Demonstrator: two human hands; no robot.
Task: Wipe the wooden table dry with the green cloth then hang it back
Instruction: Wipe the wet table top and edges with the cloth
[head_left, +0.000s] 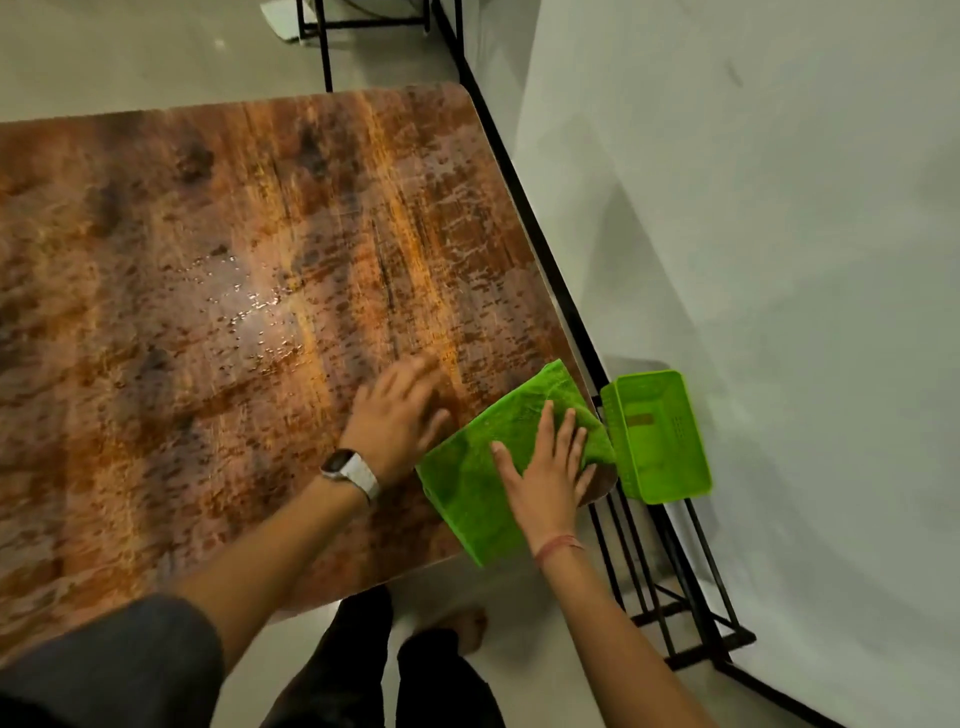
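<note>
Right hand (545, 467) flat, fingers spread, on green cloth (467, 478); left hand (400, 415) (blurred) seemingly flat on wooden table (208, 260).

The cloth (467, 478) lies on the table's (208, 312) right near corner, basket (660, 436) beside.

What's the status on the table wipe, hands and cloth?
Right hand flat on green cloth at table's near right corner. Left hand open, flat on wooden table. Water droplets mid-table, unwiped. Green basket beside the corner.
</note>
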